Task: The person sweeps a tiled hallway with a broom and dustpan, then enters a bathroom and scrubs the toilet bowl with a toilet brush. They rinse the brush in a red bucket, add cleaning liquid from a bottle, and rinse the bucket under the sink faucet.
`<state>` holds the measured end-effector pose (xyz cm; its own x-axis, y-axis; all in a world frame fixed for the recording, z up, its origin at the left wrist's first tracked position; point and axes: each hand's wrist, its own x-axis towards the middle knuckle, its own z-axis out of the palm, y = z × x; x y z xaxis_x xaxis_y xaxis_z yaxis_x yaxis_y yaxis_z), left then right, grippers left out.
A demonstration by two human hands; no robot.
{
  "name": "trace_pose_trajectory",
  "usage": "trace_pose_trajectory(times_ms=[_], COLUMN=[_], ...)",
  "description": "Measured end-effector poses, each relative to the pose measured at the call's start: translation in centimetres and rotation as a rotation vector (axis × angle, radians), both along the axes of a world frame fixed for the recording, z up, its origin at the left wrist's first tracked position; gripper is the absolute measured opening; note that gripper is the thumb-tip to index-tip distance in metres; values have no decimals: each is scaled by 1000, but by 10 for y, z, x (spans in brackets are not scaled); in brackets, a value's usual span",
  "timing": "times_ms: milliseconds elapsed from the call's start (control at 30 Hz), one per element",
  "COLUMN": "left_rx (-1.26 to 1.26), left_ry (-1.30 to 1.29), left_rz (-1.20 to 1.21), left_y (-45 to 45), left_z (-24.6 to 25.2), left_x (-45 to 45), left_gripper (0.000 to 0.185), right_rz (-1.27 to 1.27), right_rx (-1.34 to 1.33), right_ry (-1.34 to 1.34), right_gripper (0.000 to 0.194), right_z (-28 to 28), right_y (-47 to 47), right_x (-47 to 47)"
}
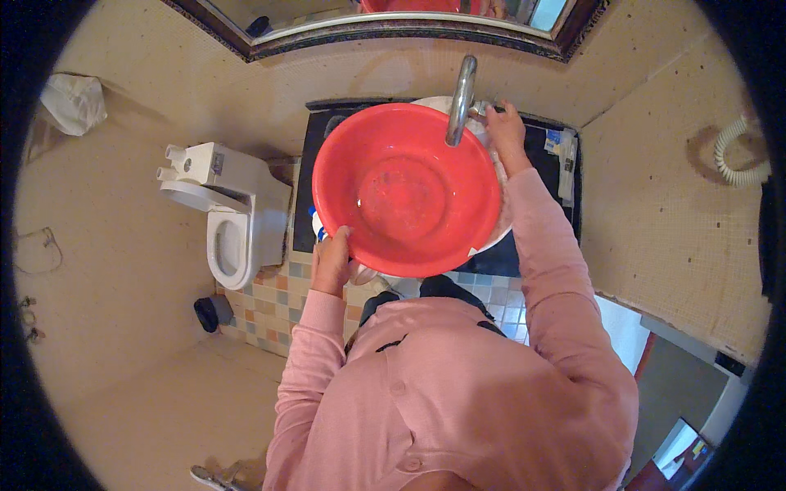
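Note:
Before me a red plastic basin (405,196) rests over a white washbasin (505,224) set in a dark countertop (304,178). My left hand (332,261) grips the red basin's rim at its lower left, thumb on top. A chrome faucet (462,101) reaches over the basin's upper right side. Behind the basin, my right hand (507,132) has its fingers on the faucet's handle (488,109). A little clear liquid may lie in the basin; glints show on its floor, but I cannot tell how much.
A white toilet (230,248) with its lid raised stands left of the counter. Small packages (562,153) lie along the counter's right edge. A white bottle with blue parts (317,224) is partly hidden by the basin. Above hangs a framed mirror (393,30); a dark bin (209,313) sits at lower left.

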<state>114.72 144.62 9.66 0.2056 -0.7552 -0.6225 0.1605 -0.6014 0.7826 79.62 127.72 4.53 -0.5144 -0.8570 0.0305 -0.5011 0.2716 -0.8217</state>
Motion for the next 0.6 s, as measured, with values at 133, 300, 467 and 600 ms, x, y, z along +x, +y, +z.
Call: trace_pose_trajectory(times_ms=[133, 300, 467, 600], left_rx=[8, 20, 37, 57], left_ry=[11, 24, -126, -18], left_rz=[-4, 22, -28, -25], left_y=[2, 3, 4, 4], left_z=[8, -2, -11, -10], left_x=[-12, -13, -9, -10], left_gripper=[42, 37, 33, 33], right_rz=[3, 74, 82, 13], right_rx=[115, 146, 229, 189], right_ry=[304, 477, 396, -160], right_gripper=[45, 32, 28, 32], right_z=[21, 30, 2, -19], right_y=[-24, -21, -30, -11], right_x=[7, -5, -32, -43])
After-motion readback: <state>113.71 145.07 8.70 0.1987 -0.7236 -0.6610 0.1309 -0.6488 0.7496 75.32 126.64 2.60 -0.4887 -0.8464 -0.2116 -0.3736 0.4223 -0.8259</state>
